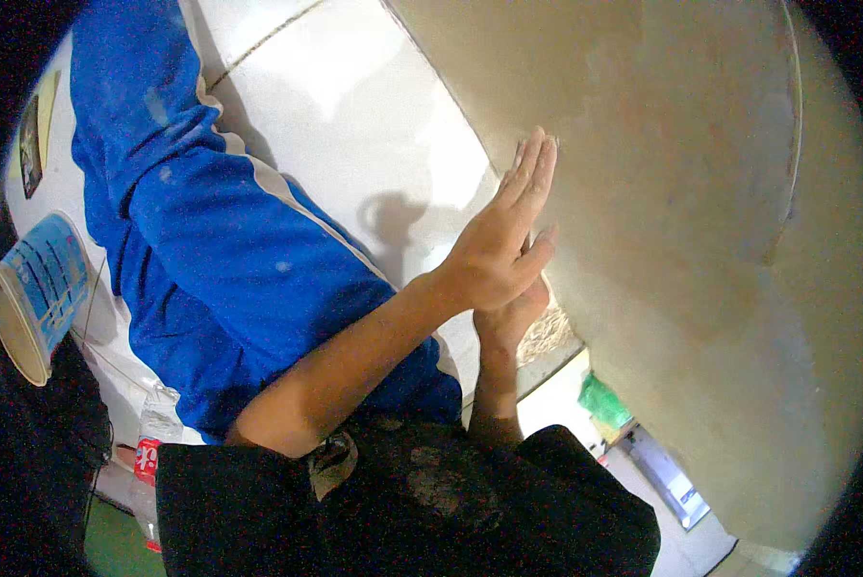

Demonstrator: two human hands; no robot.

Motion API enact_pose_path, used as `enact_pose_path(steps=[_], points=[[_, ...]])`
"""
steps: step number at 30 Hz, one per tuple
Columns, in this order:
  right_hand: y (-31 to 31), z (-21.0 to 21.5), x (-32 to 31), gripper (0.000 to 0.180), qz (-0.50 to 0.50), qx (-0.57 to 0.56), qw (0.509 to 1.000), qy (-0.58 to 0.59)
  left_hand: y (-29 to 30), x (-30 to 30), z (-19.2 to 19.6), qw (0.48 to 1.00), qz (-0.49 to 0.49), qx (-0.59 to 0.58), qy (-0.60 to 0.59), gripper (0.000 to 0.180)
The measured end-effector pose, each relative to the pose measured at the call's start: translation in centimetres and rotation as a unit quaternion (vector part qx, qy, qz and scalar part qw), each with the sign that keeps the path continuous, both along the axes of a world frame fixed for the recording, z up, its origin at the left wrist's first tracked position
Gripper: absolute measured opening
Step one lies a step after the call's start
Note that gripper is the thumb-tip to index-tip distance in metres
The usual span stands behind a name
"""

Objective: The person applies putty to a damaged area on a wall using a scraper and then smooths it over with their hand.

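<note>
My left hand (499, 240) is raised in front of me with its fingers stretched straight out. Its fingertips look pale, as if dusted. Behind it, my right hand (516, 313) lies against or very near the left palm; only its wrist, heel and a bit of its fingers show. No object can be seen in either hand, though the space between the palms is hidden. Below the left forearm are my legs in blue trousers (229, 260) with a white side stripe, stretched along the white tiled floor (354, 125).
A plain beige wall (681, 192) rises on the right. By its foot lie a pale, crumbly heap (545, 337) and a green item (601, 399). To the left are a blue-and-white tub (51, 279) tipped over, a plastic bottle with a red label (148, 462) and a dark printed card (33, 144).
</note>
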State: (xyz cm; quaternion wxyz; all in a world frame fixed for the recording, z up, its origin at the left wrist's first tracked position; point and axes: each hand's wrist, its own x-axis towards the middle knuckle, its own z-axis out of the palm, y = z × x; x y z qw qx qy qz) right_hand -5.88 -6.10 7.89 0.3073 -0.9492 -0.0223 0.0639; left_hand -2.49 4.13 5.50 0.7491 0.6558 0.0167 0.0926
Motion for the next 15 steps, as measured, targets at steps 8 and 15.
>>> enact_pose_path(steps=[8,15], points=[[1.7,0.2,6.6,0.036,0.130,0.065,0.989,-0.026,2.2,3.2,0.5,0.995,0.080,-0.034,0.040,0.092],[5.3,-1.6,3.6,0.034,0.076,0.079,0.992,-0.064,8.2,0.8,-1.6,0.995,-0.001,0.055,0.081,0.086]])
